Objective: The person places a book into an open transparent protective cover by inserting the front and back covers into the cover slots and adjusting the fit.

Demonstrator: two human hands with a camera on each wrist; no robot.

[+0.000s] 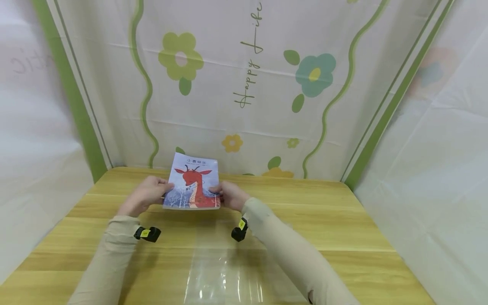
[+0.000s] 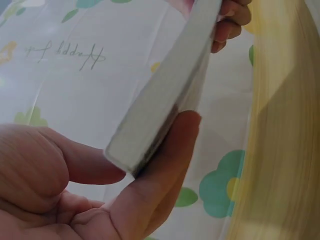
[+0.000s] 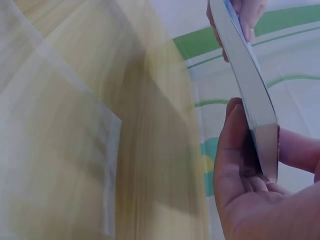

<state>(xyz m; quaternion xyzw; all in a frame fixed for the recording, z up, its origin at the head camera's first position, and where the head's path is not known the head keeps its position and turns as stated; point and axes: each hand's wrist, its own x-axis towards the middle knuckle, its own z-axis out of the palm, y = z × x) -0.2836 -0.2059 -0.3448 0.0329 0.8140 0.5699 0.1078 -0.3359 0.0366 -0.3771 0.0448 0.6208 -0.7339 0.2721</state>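
Book (image 1: 192, 186) is held up off the desk (image 1: 343, 220) near its far edge, cover with a red deer facing the head camera. Left hand (image 1: 145, 195) pinches the book's left edge, thumb in front, fingers behind (mostly hidden in the head view). Right hand (image 1: 232, 195) pinches the right edge the same way; its fingers behind the cover are out of sight. Wrist views show only the book's edge-on pages, blurred. A clear plastic sheet (image 1: 225, 262) lies flat at the desk's near edge, cut off by the frame, hard to outline.
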